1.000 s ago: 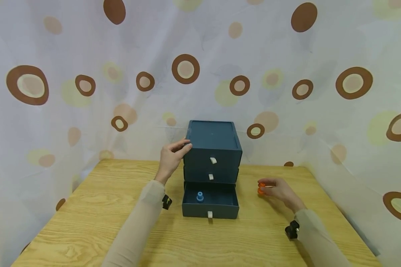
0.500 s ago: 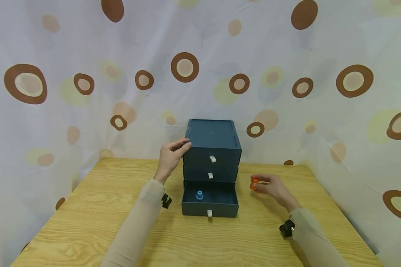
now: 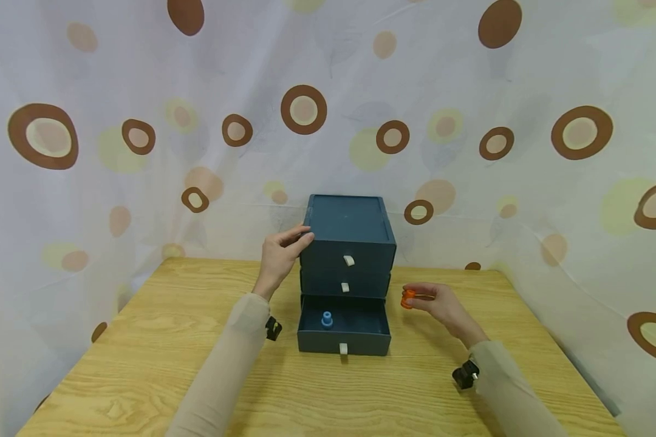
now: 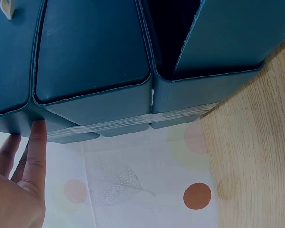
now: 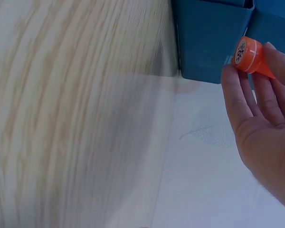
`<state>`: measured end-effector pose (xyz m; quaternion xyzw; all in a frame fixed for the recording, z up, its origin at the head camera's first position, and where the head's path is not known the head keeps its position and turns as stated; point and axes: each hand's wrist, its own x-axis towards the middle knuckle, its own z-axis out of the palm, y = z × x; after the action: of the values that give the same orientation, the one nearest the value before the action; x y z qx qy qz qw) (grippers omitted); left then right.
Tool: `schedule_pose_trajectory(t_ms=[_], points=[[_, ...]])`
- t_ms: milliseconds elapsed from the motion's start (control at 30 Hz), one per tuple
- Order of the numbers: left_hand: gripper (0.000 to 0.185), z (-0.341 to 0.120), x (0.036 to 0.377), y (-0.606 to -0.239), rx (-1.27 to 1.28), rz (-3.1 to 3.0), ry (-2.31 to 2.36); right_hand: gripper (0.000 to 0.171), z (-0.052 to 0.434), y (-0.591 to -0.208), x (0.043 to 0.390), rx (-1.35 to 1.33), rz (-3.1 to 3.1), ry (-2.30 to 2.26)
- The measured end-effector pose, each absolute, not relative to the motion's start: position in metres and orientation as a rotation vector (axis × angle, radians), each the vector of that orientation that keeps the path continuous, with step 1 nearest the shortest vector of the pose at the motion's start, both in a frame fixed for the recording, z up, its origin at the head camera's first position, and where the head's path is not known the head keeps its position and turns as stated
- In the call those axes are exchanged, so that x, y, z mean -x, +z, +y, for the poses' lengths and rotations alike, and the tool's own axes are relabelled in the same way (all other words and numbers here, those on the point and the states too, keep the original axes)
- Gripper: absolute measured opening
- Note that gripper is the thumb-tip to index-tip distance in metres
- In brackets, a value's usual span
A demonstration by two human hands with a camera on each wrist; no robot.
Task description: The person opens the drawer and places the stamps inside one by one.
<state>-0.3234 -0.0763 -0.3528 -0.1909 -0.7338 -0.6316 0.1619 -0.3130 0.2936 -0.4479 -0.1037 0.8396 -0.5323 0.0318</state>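
My left hand (image 3: 277, 261) rests its straight fingers at the upper left edge of a dark blue drawer cabinet (image 3: 350, 220); in the left wrist view the fingers (image 4: 37, 152) touch its side. Just right of the cabinet, my right hand (image 3: 448, 306) pinches a small orange stamp (image 3: 409, 298) between thumb and fingertips, above the table. Its round end with a dark printed mark faces the camera in the right wrist view. The bottom drawer (image 3: 343, 343) is pulled out, and a blue stamp-like piece (image 3: 327, 320) stands inside, toward the left.
Two upper drawers with white pull tabs (image 3: 348, 261) are closed. The cabinet stands near the back of a wooden table (image 3: 158, 340). A patterned cloth (image 3: 328, 60) hangs behind and along both sides. Clear tape (image 4: 123, 124) runs along the cabinet's side.
My right hand has moved left toward the cabinet, carrying the orange stamp and tilting it. My left hand and the drawers have stayed put.
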Motion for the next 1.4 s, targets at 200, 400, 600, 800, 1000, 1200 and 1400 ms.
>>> schedule_pose_trajectory(t_ms=[200,400,600,800,1000,1200,1400], points=[[0.036,-0.077,0.324,-0.354,0.536,-2.100,-1.794,0.047,0.287,-0.445,0.312,0.359,2.582,-1.618],[0.036,-0.077,0.325,-0.353,0.536,-2.107,-1.791,0.044,0.280,-0.442,0.310,0.396,2.563,-1.626],[0.037,-0.077,0.346,-0.369,0.547,-2.076,-1.788,0.044,0.277,-0.438,0.307,0.406,2.536,-1.672],[0.038,-0.076,0.354,-0.375,0.528,-2.077,-1.785,0.043,0.274,-0.436,0.307,0.434,2.523,-1.719],[0.037,-0.076,0.353,-0.374,0.529,-2.070,-1.796,0.051,0.266,-0.436,0.306,0.440,2.520,-1.693],[0.036,-0.074,0.353,-0.375,0.536,-2.059,-1.793,0.043,0.255,-0.438,0.304,0.449,2.497,-1.697],[0.035,-0.075,0.353,-0.377,0.530,-2.058,-1.780,0.041,0.242,-0.443,0.303,0.498,2.494,-1.679]])
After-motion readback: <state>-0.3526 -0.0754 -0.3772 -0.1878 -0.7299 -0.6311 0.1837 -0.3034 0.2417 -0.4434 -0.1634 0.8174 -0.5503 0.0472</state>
